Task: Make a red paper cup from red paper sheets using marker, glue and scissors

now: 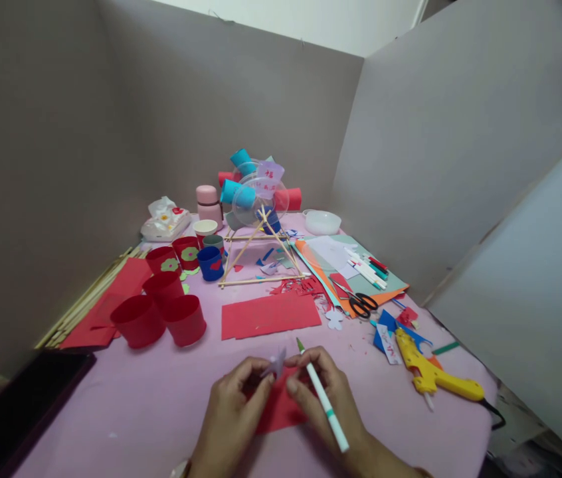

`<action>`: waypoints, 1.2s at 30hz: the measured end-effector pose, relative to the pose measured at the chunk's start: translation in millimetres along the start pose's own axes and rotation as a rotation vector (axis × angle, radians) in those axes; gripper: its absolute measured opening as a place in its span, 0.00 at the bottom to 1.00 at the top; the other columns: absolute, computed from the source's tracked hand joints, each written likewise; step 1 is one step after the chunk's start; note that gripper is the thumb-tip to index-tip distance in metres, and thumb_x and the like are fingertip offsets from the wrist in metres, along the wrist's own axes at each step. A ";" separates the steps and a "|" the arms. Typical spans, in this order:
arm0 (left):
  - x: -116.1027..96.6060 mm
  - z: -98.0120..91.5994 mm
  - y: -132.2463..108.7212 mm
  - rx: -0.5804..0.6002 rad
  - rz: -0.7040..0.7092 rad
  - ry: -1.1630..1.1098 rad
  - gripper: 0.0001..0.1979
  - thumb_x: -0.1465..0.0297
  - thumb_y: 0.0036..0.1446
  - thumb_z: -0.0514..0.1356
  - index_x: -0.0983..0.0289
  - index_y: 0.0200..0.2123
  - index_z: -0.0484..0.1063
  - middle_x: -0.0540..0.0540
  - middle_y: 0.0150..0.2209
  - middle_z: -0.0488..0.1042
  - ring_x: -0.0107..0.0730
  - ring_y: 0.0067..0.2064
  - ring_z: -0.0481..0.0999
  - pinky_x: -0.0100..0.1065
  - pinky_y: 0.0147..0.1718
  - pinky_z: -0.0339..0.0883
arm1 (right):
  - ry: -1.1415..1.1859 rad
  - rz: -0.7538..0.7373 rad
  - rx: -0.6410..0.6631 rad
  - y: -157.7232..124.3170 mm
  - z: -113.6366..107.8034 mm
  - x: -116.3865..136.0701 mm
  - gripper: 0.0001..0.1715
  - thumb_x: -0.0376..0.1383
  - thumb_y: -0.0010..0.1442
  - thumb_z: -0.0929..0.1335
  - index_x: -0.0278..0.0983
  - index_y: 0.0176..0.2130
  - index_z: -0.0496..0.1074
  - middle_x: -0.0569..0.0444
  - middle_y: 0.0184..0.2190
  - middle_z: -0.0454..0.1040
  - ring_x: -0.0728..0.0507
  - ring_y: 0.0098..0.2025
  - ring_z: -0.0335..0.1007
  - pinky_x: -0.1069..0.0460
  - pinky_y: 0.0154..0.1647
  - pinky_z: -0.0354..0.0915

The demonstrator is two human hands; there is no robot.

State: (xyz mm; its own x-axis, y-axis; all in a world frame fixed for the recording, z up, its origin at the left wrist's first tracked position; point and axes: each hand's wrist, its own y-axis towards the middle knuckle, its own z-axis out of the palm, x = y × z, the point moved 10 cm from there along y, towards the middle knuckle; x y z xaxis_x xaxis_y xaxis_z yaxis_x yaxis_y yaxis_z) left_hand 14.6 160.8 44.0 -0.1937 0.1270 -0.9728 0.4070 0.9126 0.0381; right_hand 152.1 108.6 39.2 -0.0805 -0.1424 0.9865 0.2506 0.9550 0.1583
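Near the table's front, my left hand (238,408) pinches a small pale purple paper cutout (276,364); its full outline is blurred. A white marker (325,401) with a green tip and green band lies across my right hand (328,392), gripped among the fingers. The right fingertips come close to the cutout, and I cannot tell whether they touch it. Under both hands lies a red paper piece (283,401), partly hidden. A wide red paper strip (271,316) rests just beyond them.
Red paper cups (139,322) and a blue cup (210,263) stand left. Behind is a stick frame (261,282) carrying a wheel with cups. Scissors (361,304), markers (368,271), coloured sheets (388,292) and a yellow glue gun (430,375) lie right. A black device (26,405) sits front left.
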 end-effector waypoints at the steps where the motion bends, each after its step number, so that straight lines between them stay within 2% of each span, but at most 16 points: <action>1: -5.6 3.2 -2.5 0.017 0.048 0.053 0.06 0.65 0.55 0.59 0.59 0.34 0.75 0.53 0.35 0.77 0.39 0.38 0.75 0.34 0.39 0.66 | 0.019 -0.002 0.039 -1.2 5.7 0.4 0.15 0.42 0.54 0.72 0.41 0.38 0.65 0.54 0.32 0.74 0.46 0.29 0.69 0.53 0.28 0.62; 4: -22.3 19.3 -11.4 0.117 0.223 0.232 0.10 0.68 0.59 0.57 0.56 0.43 0.73 0.55 0.43 0.77 0.39 0.44 0.75 0.35 0.44 0.66 | 0.081 -0.007 0.085 -2.7 13.3 3.6 0.20 0.42 0.52 0.73 0.41 0.39 0.63 0.57 0.29 0.71 0.47 0.27 0.66 0.54 0.27 0.60; 6: -27.5 27.2 -15.9 0.168 0.299 0.293 0.14 0.70 0.59 0.56 0.56 0.48 0.70 0.55 0.48 0.75 0.39 0.49 0.73 0.36 0.48 0.65 | 0.123 0.000 0.055 -1.6 9.6 5.2 0.16 0.42 0.55 0.71 0.41 0.38 0.62 0.59 0.28 0.68 0.48 0.27 0.63 0.54 0.28 0.60; 8: -26.8 25.2 -15.1 0.149 0.304 0.308 0.13 0.70 0.60 0.55 0.56 0.48 0.70 0.55 0.48 0.74 0.39 0.50 0.72 0.36 0.49 0.64 | 0.174 0.026 0.018 0.1 3.9 4.5 0.12 0.42 0.58 0.69 0.40 0.37 0.62 0.59 0.28 0.67 0.49 0.28 0.63 0.54 0.30 0.60; 12: -19.8 2.0 -5.1 -0.033 0.227 0.256 0.09 0.66 0.61 0.54 0.58 0.41 0.73 0.55 0.41 0.74 0.39 0.44 0.74 0.36 0.44 0.66 | 0.295 0.159 0.025 2.2 3.7 -7.2 0.09 0.38 0.59 0.67 0.40 0.36 0.60 0.62 0.23 0.68 0.50 0.24 0.64 0.54 0.28 0.60; 14: -13.9 -4.0 -0.4 -0.066 0.168 0.172 0.10 0.64 0.58 0.57 0.60 0.41 0.73 0.56 0.39 0.74 0.39 0.40 0.75 0.36 0.40 0.68 | 0.323 0.191 0.050 2.3 7.4 -10.4 0.10 0.38 0.58 0.67 0.40 0.35 0.59 0.62 0.21 0.69 0.50 0.23 0.64 0.55 0.27 0.59; 17: -3.0 0.9 2.5 -0.007 0.049 0.009 0.14 0.61 0.54 0.60 0.62 0.42 0.72 0.57 0.39 0.76 0.41 0.38 0.76 0.36 0.36 0.70 | 0.302 0.186 0.110 1.3 14.9 -10.2 0.12 0.40 0.56 0.68 0.39 0.35 0.61 0.62 0.22 0.68 0.50 0.23 0.63 0.55 0.25 0.58; 21: 0.6 5.9 -0.3 0.017 -0.030 -0.084 0.17 0.61 0.49 0.63 0.61 0.42 0.73 0.56 0.39 0.78 0.41 0.40 0.76 0.36 0.40 0.68 | 0.253 0.156 0.138 0.6 17.3 -6.1 0.15 0.42 0.55 0.71 0.39 0.34 0.62 0.62 0.24 0.65 0.52 0.22 0.59 0.56 0.23 0.55; 26: 21.4 11.2 3.4 0.048 -0.221 -0.337 0.20 0.58 0.45 0.65 0.63 0.39 0.70 0.49 0.25 0.74 0.34 0.29 0.74 0.32 0.30 0.64 | 0.307 0.181 0.120 3.4 12.7 -10.2 0.17 0.43 0.54 0.72 0.39 0.34 0.61 0.63 0.22 0.67 0.52 0.22 0.60 0.57 0.23 0.55; 30: 28.2 12.8 7.2 0.083 -0.251 -0.388 0.25 0.55 0.41 0.67 0.64 0.39 0.68 0.47 0.22 0.72 0.31 0.25 0.72 0.30 0.27 0.62 | 0.370 0.209 0.096 5.8 9.3 -17.9 0.18 0.42 0.54 0.73 0.39 0.35 0.61 0.63 0.22 0.67 0.52 0.22 0.62 0.57 0.23 0.55; 36: 24.4 22.0 4.4 0.135 -0.246 -0.376 0.22 0.58 0.43 0.67 0.65 0.38 0.68 0.45 0.20 0.70 0.27 0.22 0.69 0.28 0.24 0.59 | 0.405 0.205 0.083 6.3 10.2 -16.8 0.18 0.40 0.52 0.74 0.38 0.33 0.62 0.64 0.23 0.65 0.53 0.23 0.59 0.57 0.26 0.56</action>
State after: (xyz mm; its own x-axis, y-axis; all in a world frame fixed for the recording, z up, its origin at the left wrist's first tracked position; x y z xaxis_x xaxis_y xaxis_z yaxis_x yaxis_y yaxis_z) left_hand 31.3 159.4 15.4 0.0281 -0.2592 -0.9654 0.5067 0.8362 -0.2098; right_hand 145.1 119.7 23.2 0.3503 -0.0228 0.9364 0.1427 0.9893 -0.0293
